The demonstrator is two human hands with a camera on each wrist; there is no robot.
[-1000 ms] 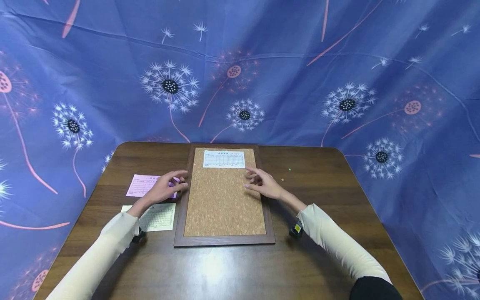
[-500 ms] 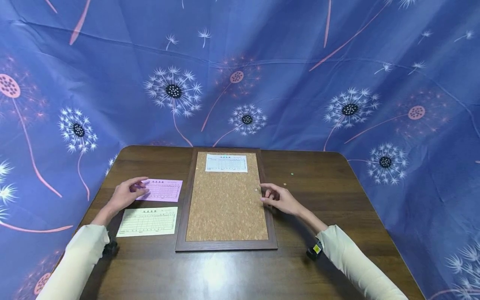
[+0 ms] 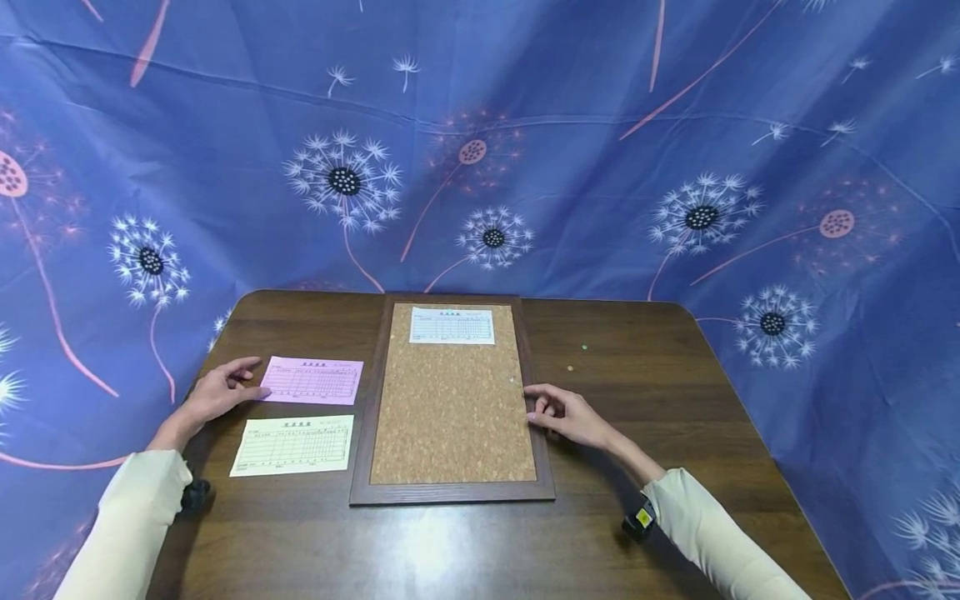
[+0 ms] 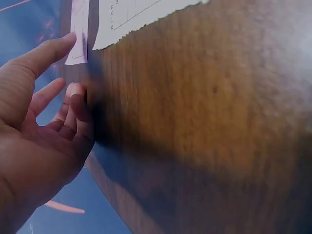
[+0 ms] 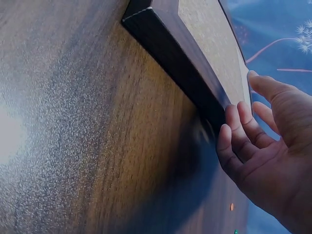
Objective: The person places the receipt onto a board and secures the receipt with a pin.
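My left hand (image 3: 219, 392) is at the left edge of a pink printed slip (image 3: 313, 382) on the table. In the left wrist view its thumb overlaps the end of the pink slip (image 4: 78, 39), and the other fingers are loosely bent with nothing between them. A pale yellow slip (image 3: 294, 446) lies just nearer. My right hand (image 3: 572, 417) is by the right side of a wood-framed corkboard (image 3: 453, 408). In the right wrist view its loosely bent fingers are right at the frame (image 5: 195, 63) and hold nothing visible.
A white printed slip (image 3: 452, 327) is at the top of the corkboard, a small green dot at its upper edge. A tiny pale pin-like piece (image 3: 512, 380) sits near the cork's right side. Right of the board lie a small green piece (image 3: 585, 347) and an orange one (image 3: 570, 368).
My left hand has moved left from the board's left frame, across the pink slip to its left edge. My right hand has drawn back right and nearer, from over the cork to the frame.
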